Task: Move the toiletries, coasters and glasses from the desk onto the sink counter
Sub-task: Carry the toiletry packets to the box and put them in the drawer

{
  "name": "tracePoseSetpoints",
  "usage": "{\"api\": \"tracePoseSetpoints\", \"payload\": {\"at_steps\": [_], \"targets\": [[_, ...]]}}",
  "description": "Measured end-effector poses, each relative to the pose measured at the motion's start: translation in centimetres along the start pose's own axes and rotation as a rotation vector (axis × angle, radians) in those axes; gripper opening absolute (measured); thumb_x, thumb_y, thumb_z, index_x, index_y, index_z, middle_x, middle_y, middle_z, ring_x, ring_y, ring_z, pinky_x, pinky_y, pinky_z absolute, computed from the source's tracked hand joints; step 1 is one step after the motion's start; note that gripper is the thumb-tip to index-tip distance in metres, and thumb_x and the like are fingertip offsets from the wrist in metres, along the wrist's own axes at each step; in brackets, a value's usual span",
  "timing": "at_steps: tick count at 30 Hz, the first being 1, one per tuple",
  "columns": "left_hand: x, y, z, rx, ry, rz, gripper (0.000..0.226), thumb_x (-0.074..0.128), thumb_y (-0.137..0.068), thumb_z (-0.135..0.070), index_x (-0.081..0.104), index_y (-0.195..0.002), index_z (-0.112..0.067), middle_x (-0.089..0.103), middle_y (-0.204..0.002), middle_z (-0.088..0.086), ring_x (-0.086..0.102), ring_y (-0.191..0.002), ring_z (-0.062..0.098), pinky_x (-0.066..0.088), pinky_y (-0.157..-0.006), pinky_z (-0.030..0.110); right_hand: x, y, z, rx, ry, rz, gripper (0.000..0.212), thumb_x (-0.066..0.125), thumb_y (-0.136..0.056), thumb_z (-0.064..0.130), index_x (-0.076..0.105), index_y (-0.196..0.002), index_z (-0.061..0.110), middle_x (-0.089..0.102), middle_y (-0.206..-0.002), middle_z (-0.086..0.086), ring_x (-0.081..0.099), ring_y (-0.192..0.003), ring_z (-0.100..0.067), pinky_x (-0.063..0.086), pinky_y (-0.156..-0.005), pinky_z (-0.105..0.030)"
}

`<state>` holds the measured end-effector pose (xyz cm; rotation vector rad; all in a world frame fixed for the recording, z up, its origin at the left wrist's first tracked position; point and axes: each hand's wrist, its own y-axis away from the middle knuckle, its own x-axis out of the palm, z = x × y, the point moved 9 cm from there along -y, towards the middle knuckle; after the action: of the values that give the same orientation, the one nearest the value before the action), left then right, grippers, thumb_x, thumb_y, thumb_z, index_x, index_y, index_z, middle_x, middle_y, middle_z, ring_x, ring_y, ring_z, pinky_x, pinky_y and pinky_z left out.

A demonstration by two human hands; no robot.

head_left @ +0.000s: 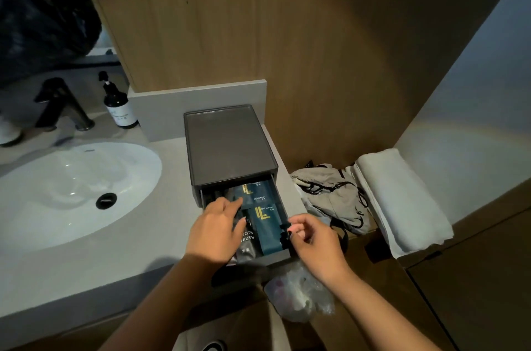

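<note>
Two bare hands are seen over a dark grey plastic drawer box (227,146) that stands on the pale grey stone worktop (86,273), near its right edge and just beside the white oval sink basin (71,192). The box's drawer (275,255) is pulled out toward the front edge of the worktop, and dark teal toiletry packets with gold lettering (265,228) are laid inside it, with a black packet printed in white letters (246,238) beside them at the left of the drawer. The left hand (214,231) is laid flat over the left part of the drawer, its fingers (230,207) nearly straight and resting on the packets, with nothing grasped. The right hand (314,241) is held at the drawer's right front corner, its thumb and forefinger curled together on a small dark tab there; whether this is part of the drawer or of a packet cannot be told. At the back left corner of the worktop a black tap (61,103) and a dark pump bottle with a white label (117,103) are placed. On a lower wooden surface to the right of the worktop a crumpled beige drawstring bag (330,195) and a folded white towel (402,201) are set side by side, and a crinkled clear plastic bag (298,293) is seen below the drawer's front.
</note>
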<state>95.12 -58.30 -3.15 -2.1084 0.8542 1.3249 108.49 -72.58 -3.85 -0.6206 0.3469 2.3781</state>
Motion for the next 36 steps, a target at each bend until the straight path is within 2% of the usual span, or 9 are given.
{"api": "tracePoseSetpoints", "payload": {"at_steps": [6, 9, 12, 14, 16, 21, 27, 36], "targets": [[0.4, 5.8, -0.1, 0.022, 0.024, -0.040, 0.052, 0.040, -0.090, -0.045, 0.057, -0.132, -0.020, 0.056, -0.127, -0.002, 0.049, -0.123, 0.015, 0.036, -0.102, 0.026, 1.2, 1.0, 2.0, -0.236, 0.260, 0.190, 0.027, 0.061, -0.089, 0.019, 0.061, -0.116, 0.023, 0.056, -0.105, 0.013, 0.052, -0.096, 0.003, 0.037, -0.080, -0.001], [0.7, 8.4, -0.6, 0.025, 0.019, -0.077, 0.052, 0.038, -0.091, -0.048, 0.061, -0.128, -0.021, 0.056, -0.132, -0.003, 0.040, -0.133, 0.012, 0.035, -0.111, 0.033, 2.0, 2.0, 2.3, -0.325, 0.379, 0.286, 0.033, 0.059, -0.091, 0.029, 0.056, -0.123, 0.025, 0.055, -0.116, 0.013, 0.046, -0.111, 0.000, 0.036, -0.095, -0.011], [0.9, 10.3, -1.1, -0.042, 0.034, -0.049, 0.047, 0.043, -0.095, -0.045, 0.049, -0.139, -0.028, 0.039, -0.148, -0.011, 0.017, -0.142, 0.002, 0.011, -0.114, 0.020, 2.8, 2.8, 2.1, -0.378, 0.471, 0.364, 0.037, 0.056, -0.092, 0.034, 0.052, -0.128, 0.027, 0.053, -0.123, 0.012, 0.043, -0.120, -0.003, 0.036, -0.105, -0.024], [1.1, 11.2, -1.3, -0.064, 0.033, -0.044, 0.049, 0.044, -0.098, -0.041, 0.037, -0.145, -0.030, 0.029, -0.153, -0.015, 0.004, -0.141, -0.005, -0.002, -0.111, 0.013, 3.1, 3.2, 1.9, -0.403, 0.519, 0.403, 0.038, 0.055, -0.093, 0.034, 0.051, -0.130, 0.027, 0.052, -0.125, 0.011, 0.042, -0.122, -0.005, 0.035, -0.106, -0.026], [1.1, 11.7, -1.6, -0.063, 0.018, -0.053, 0.051, 0.044, -0.098, -0.039, 0.033, -0.147, -0.030, 0.027, -0.155, -0.014, -0.001, -0.140, -0.007, -0.007, -0.110, 0.010, 3.3, 3.3, 1.8, -0.430, 0.548, 0.411, 0.038, 0.054, -0.093, 0.034, 0.050, -0.130, 0.028, 0.051, -0.125, 0.011, 0.043, -0.122, -0.006, 0.035, -0.106, -0.026], [1.0, 11.7, -1.5, -0.076, 0.035, -0.076, 0.051, 0.047, -0.098, -0.036, 0.036, -0.147, -0.026, 0.032, -0.154, -0.010, 0.004, -0.140, -0.005, -0.001, -0.112, 0.014, 3.4, 3.3, 2.5, -0.448, 0.576, 0.386, 0.039, 0.053, -0.093, 0.032, 0.049, -0.132, 0.027, 0.050, -0.129, 0.011, 0.043, -0.124, -0.007, 0.034, -0.107, -0.027], [-1.5, 11.7, -0.2, -0.122, 0.054, -0.087, 0.059, 0.045, -0.098, -0.038, 0.022, -0.151, -0.026, 0.021, -0.158, -0.010, 0.000, -0.135, -0.010, 0.000, -0.110, 0.011, 4.4, 4.1, 5.5, -0.516, 0.633, 0.364, 0.043, 0.046, -0.096, 0.037, 0.042, -0.137, 0.025, 0.046, -0.135, 0.008, 0.038, -0.129, -0.011, 0.029, -0.110, -0.029], [-8.0, 15.8, 6.6, -0.211, 0.095, -0.124, 0.064, 0.041, -0.097, -0.048, 0.012, -0.152, -0.032, 0.012, -0.160, -0.012, 0.003, -0.138, -0.007, 0.009, -0.112, 0.018, 11.0, 7.1, 12.7, -0.567, 0.593, 0.432, 0.056, 0.040, -0.098, 0.042, 0.025, -0.148, 0.023, 0.029, -0.153, 0.006, 0.024, -0.141, -0.011, 0.021, -0.116, -0.030]]}}
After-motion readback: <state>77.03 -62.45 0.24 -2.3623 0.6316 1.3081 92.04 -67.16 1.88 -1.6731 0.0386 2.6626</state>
